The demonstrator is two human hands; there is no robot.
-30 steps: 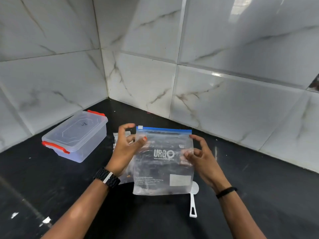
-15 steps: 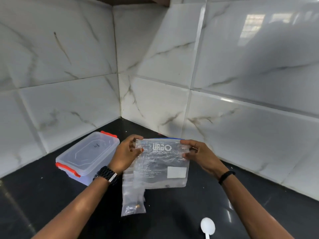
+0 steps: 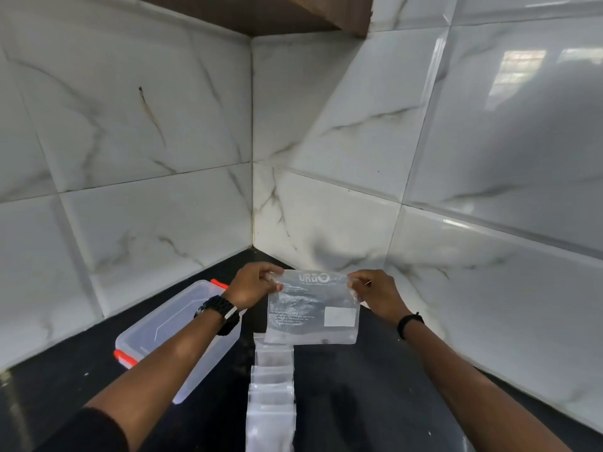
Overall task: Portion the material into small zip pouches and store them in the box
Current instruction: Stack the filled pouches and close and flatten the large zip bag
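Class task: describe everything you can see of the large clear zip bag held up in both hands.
The large zip bag is clear, crinkled plastic with white "URGO" lettering near its top, small printed text lower left and a blank white label patch lower right. It hangs upright in the air above the black counter. The left hand and right hand each pinch a top corner. A small dark speck lies near its bottom.

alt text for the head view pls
Left hand and right hand pinch the top corners of a clear zip bag above a black counter, with a lidded plastic box at left and small pouches below.
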